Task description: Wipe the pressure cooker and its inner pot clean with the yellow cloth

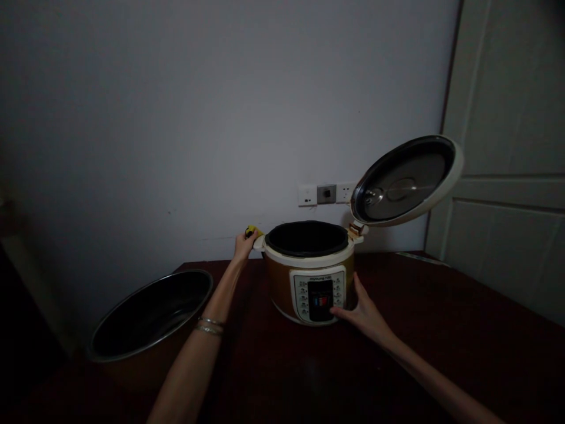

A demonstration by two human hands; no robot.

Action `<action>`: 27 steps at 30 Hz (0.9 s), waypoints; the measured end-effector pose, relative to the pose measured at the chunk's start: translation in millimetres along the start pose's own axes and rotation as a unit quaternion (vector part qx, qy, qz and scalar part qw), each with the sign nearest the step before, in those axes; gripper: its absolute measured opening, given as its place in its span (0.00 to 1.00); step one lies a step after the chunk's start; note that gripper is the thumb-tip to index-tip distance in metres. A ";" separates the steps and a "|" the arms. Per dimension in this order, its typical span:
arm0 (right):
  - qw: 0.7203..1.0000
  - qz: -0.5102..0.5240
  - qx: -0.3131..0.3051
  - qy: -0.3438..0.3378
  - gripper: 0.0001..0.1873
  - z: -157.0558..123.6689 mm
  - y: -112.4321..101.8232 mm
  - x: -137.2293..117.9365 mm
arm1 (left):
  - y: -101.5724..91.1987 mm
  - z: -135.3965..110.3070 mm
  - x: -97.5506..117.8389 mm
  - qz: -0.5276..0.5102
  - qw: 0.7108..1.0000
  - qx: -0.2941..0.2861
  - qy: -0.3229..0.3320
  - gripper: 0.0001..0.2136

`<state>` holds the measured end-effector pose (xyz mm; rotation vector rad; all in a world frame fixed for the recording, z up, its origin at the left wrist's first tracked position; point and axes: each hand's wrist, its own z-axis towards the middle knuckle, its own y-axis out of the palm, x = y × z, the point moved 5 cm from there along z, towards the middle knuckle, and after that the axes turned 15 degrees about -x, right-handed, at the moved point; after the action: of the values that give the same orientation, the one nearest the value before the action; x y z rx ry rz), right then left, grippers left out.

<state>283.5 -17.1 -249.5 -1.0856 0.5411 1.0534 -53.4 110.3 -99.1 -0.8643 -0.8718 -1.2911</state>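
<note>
An electric pressure cooker [278, 282] stands on the dark red table, its control panel [320, 294] facing me. Its round lid [404, 182] is raised and leans out to the right on the hinge. Beside the cooker's left handle, my left hand [245, 244] is closed around a small yellow-and-black thing [253, 229], which looks like a tape measure but is partly hidden by the fingers. My right hand [359, 312] grips the cooker's lower right side, thumb against the front panel and a finger up along the side. The inside of the cooker is too dark to make out.
A metal-rimmed inner pot [154, 300] sits at the left near my left forearm. Wall sockets [326, 194] are behind the cooker, on the pale wall [198, 118]. A panelled door [507, 235] is at the right. The light is dim.
</note>
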 end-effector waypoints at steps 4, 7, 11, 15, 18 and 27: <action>1.000 -0.019 0.020 -0.001 0.64 -1.7 2.6 1.1 | 1.2 4.0 2.6 0.023 1.000 -0.014 -0.005 0.15; 0.999 -0.022 0.026 -0.004 0.63 -2.5 3.1 1.4 | -0.3 2.4 7.6 0.052 0.999 -0.015 -0.003 0.13; 0.999 -0.021 0.026 -0.004 0.62 -2.0 2.9 0.7 | -2.9 -5.2 14.4 0.106 0.994 0.003 -0.002 0.09; 0.999 -0.021 0.030 -0.005 0.64 -1.2 2.6 0.3 | -4.2 -20.7 19.4 0.163 0.986 0.028 0.003 0.08; 0.999 -0.022 0.030 -0.006 0.64 -1.1 3.2 1.6 | -3.1 -36.5 23.4 0.202 0.979 0.038 0.008 0.09; 1.000 -0.016 0.023 -0.009 0.63 -1.9 2.6 -0.7 | 16.2 -82.6 48.3 0.387 0.920 0.021 0.063 0.15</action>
<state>281.1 -19.0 -250.9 -1.0396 0.5297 1.0171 -29.2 16.7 -91.3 -0.9466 -0.3733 -0.6166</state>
